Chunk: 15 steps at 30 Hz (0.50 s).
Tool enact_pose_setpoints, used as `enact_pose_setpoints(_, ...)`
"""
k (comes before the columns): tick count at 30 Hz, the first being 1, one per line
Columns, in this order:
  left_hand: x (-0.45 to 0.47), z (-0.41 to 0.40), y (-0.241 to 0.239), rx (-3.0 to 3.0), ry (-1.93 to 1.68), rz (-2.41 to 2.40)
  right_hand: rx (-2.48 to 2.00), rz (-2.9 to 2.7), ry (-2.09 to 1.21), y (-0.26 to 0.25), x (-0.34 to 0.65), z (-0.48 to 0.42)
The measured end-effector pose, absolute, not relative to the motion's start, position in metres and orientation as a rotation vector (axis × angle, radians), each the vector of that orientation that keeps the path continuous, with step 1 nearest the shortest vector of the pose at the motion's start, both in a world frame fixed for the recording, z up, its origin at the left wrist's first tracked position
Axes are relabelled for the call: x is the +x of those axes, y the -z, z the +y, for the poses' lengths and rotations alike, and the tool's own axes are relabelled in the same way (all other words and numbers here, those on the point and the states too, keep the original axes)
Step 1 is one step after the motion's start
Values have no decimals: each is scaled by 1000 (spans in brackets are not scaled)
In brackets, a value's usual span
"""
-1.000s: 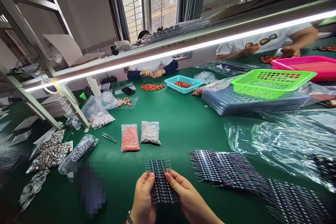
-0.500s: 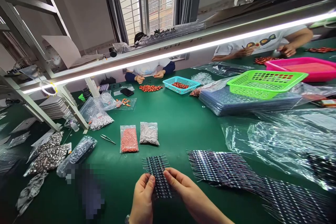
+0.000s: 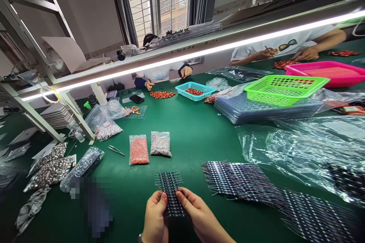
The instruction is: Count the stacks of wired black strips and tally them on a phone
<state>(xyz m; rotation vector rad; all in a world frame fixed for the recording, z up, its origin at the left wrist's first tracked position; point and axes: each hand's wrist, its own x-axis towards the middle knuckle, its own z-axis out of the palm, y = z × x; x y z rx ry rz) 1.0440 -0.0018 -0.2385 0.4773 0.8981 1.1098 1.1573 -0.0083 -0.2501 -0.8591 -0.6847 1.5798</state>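
Note:
Both of my hands hold a small dark strip of components (image 3: pixel 170 190) with thin wire leads sticking out on both sides, low in the middle of the view. My left hand (image 3: pixel 155 216) pinches its left edge with thumb and fingers closed. My right hand (image 3: pixel 195 214) grips its right edge the same way. The strip hovers just above the green table (image 3: pixel 196 129). A long spread of the same dark strips (image 3: pixel 256 188) lies to the right of my hands.
A bag of orange parts (image 3: pixel 139 150) and a bag of grey parts (image 3: pixel 161 144) lie ahead, tweezers (image 3: pixel 116 150) to their left. Bags of metal parts (image 3: pixel 49 167) sit far left. Green basket (image 3: pixel 285 88), teal basket (image 3: pixel 195 90), pink tray (image 3: pixel 327 72), clear plastic sheeting (image 3: pixel 308 144) at right. Other people work across the table.
My hands have drawn the strip slightly closer to me and lower in view. A person across the table has lifted one hand.

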Motion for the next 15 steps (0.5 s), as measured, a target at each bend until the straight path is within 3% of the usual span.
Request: enact_pose_setpoints(15,1044,-4,263,349,-1109,911,-797,-507,-1686,259,1152,-7)
